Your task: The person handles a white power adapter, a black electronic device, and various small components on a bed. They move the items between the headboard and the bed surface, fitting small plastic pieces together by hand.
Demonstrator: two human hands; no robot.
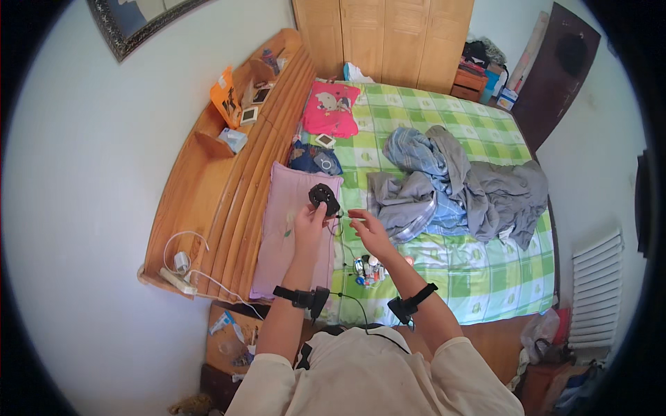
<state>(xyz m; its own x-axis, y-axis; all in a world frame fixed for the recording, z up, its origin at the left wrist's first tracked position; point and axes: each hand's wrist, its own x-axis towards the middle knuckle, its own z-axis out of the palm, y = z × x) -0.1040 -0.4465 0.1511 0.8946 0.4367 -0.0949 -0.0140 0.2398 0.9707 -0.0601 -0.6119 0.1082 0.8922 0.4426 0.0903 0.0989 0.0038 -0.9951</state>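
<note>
The left hand (310, 225) holds a black device (322, 197) up over the pink pillow (286, 239), near its edge on the bed (485, 281); the thumb lies across the device's near face and the other fingers go behind it, closed on its lower end. The right hand (372, 234) is just beside it, fingers parted and loosely curled, with no object plain between them; a thin dark cord (341, 225) hangs in the gap near their tips, and I cannot tell whether they touch it. The device looks like a rigid shell with a pierced or ridged face, so I'd judge it light enough for 1 hand, stiff, fairly easy to grip, but not something to drop or squeeze hard. The rim is the best place to hold, thumb in front and fingers behind, leaving the face uncovered; the cord should be limp and is better pinched close to its end than tugged. Small bottles (371, 270) stand or lie in a cluster on the bed, nearer the body than the right hand.
</note>
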